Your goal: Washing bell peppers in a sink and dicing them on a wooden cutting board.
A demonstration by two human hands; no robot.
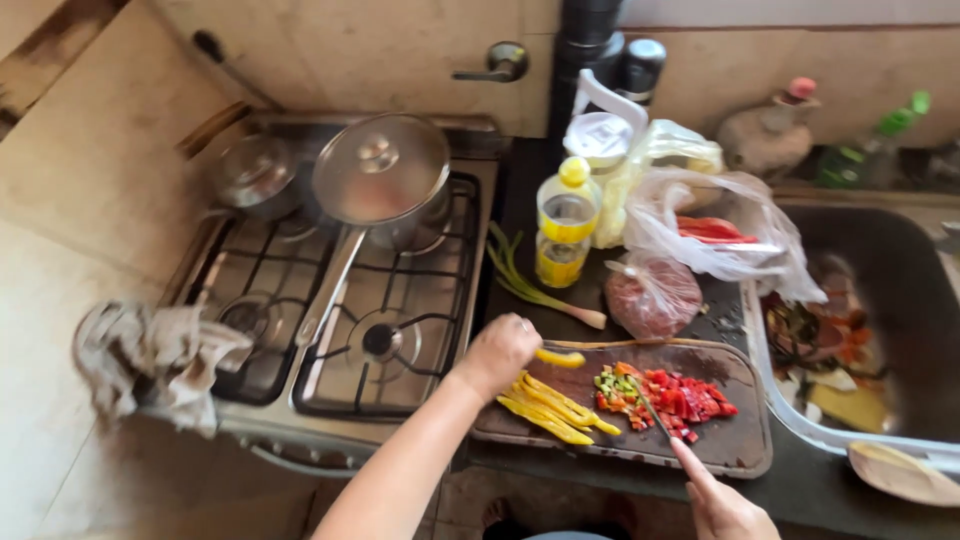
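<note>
Yellow pepper piece [560, 357], curved, glossy, pinched in left hand [497, 352], right hand [722, 505] gripping knife [652, 408]

Left hand [498, 350] over near-left edge of dark cutting board [740, 445], pinching yellow pepper piece [560, 357]. Yellow pepper strips [550, 408] lying just below it. Right hand [722, 505] at bottom edge, gripping knife [655, 412], blade angled up into chopped red pepper [685, 395]; small green bits [610, 382] beside. Lidded saucepan [385, 180] on gas stove [400, 300], left of board. Oil bottle [565, 225], green onion [530, 280], plastic bags [715, 235] behind board. Sink [900, 290] with scraps at right.
</note>
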